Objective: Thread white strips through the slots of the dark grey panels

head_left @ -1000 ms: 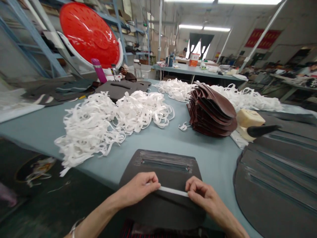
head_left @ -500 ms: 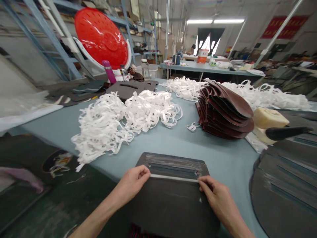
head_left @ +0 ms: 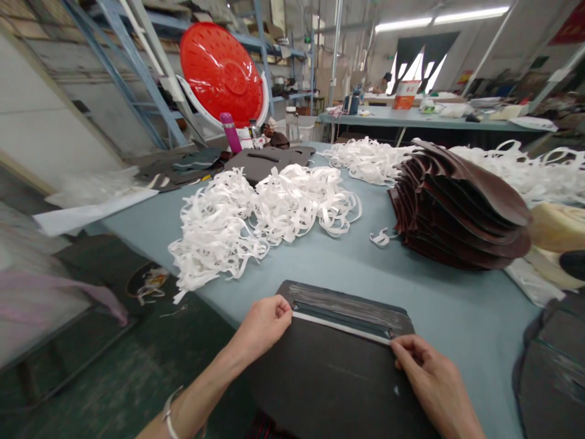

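Note:
A narrow white strip point(head_left: 340, 327) is stretched straight between my two hands, along the lower edge of a long slot in a dark grey panel point(head_left: 338, 378). My left hand point(head_left: 267, 323) pinches the strip's left end. At the right end, my right hand point(head_left: 429, 369) pinches it between thumb and fingers. Both hands rest at the panel's surface. Above the slot runs a band with a streaky, shiny look. The panel lies at the front edge of the blue-grey table point(head_left: 320, 268), and its near part reaches toward my body.
Tangled white strips point(head_left: 219, 225) form a heap beyond the panel, with another pile point(head_left: 365, 160) farther back. Brown curved pieces point(head_left: 461, 207) are stacked at right, beside a yellowish block point(head_left: 555, 228). More dark panels point(head_left: 555, 366) lie at the right edge. A purple bottle point(head_left: 231, 133) stands behind.
The view has turned left, so the scene sits farther right. Both hands keep their pinch on the strip, which still lies along the slot's lower edge.

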The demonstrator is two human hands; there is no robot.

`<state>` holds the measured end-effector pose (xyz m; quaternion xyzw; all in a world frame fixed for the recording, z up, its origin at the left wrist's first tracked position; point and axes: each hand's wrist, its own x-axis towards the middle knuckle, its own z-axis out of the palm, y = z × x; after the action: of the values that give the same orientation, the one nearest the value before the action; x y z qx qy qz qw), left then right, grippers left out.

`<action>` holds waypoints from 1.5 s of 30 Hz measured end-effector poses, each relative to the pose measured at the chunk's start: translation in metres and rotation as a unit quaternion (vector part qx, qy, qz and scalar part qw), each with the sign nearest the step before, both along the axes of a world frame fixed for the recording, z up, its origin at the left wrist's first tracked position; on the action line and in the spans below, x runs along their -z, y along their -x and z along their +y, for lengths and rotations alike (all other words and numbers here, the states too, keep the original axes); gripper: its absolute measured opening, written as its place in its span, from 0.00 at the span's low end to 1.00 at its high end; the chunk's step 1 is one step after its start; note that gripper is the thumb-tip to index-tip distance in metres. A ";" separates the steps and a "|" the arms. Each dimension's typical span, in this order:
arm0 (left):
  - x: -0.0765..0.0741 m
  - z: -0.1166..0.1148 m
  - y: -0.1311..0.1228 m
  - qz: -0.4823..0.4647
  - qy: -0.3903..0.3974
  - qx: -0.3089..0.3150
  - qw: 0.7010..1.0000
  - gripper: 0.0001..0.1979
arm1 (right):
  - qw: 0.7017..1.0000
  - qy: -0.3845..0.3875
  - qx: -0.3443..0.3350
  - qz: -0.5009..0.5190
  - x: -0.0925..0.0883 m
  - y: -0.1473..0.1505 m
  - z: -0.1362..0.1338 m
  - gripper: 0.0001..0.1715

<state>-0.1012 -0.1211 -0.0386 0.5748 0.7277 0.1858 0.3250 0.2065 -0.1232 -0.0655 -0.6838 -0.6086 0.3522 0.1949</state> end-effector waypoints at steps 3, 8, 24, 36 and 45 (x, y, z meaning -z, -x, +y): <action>0.002 0.002 0.000 0.013 0.007 -0.009 1.000 0.09 | 1.000 0.001 0.011 0.014 -0.001 0.001 0.000 0.25; 0.002 0.004 0.000 0.024 0.017 -0.023 0.999 0.09 | 0.999 -0.005 0.024 0.028 0.000 0.002 0.001 0.25; 0.014 -0.001 -0.011 0.139 -0.071 -0.004 0.988 0.04 | 0.999 -0.003 0.036 0.018 0.003 0.001 0.002 0.19; 0.044 -0.049 -0.018 0.344 -0.269 0.201 0.877 0.29 | 0.996 -0.031 0.085 0.019 -0.005 0.007 0.002 0.10; 0.037 -0.047 -0.038 0.434 -0.240 0.219 0.840 0.31 | 0.993 -0.045 0.089 -0.060 -0.016 0.016 0.001 0.09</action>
<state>-0.0633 -0.1679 -0.0755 0.8011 0.5818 0.0105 -0.1400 0.1903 -0.1218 -0.0497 -0.7458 -0.5711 0.2640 0.2190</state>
